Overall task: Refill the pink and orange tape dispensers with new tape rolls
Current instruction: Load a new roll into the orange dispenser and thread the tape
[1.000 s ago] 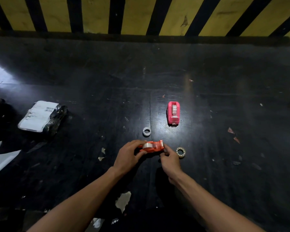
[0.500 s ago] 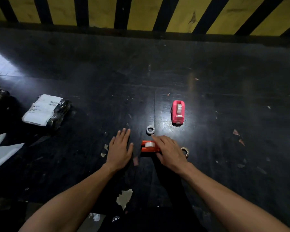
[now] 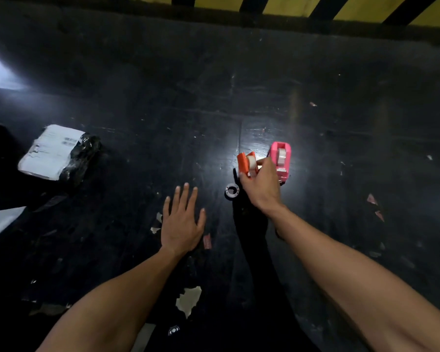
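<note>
Both dispensers are seen loaded: the orange dispenser (image 3: 247,162), light and rigid, is gripped by its sides in the right hand (image 3: 261,182), just beside the pink dispenser (image 3: 280,158) on the worktop (image 3: 137,97); the left hand (image 3: 182,224) is spread flat, empty.

the dark table (image 3: 142,80) lies open across its whole far half, up to the striped wall (image 3: 353,6). in the middle things crowd together — the pink dispenser (image 3: 281,158) stands just right of the right hand (image 3: 261,184), which holds the orange dispenser (image 3: 247,162) raised, and a small empty tape core (image 3: 231,191) sits just left of that wrist. the left hand (image 3: 182,222) lies flat nearby. a wrapped parcel (image 3: 57,153) blocks the far left — the right side holds only scraps.
</note>
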`<state>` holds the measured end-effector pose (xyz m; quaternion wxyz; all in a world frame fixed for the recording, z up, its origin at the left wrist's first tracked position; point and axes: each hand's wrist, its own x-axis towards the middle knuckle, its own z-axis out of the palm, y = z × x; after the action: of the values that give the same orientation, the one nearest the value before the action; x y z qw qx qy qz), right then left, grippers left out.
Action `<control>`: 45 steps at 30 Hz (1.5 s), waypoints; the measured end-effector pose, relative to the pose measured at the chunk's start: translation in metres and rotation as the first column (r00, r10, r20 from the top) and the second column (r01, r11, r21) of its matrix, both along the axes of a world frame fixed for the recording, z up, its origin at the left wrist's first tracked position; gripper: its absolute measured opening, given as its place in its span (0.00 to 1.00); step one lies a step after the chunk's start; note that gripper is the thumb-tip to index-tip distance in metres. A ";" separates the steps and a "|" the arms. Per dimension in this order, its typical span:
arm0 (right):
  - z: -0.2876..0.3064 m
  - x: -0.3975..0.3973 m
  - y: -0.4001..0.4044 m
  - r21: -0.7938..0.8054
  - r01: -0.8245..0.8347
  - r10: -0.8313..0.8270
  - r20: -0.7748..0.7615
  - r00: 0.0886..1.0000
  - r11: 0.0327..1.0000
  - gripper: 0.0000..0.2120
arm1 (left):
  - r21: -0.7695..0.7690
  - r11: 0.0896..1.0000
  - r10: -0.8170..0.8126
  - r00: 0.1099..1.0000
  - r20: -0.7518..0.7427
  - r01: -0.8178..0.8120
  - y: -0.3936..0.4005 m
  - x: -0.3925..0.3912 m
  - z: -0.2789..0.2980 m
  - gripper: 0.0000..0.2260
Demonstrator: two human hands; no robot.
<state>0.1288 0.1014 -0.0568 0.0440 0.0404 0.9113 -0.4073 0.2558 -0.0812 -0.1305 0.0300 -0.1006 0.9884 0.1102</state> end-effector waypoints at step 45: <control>0.009 0.055 0.041 0.303 -0.607 0.474 0.411 0.779 0.735 0.13 | 0.338 0.929 -0.157 0.987 -0.021 0.155 0.016 -0.076 0.037 0.15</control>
<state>0.1843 0.1428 -0.0477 0.2926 -0.1583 0.9295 -0.1593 0.1803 -0.0653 -0.0934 0.0588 -0.0155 0.9595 0.2751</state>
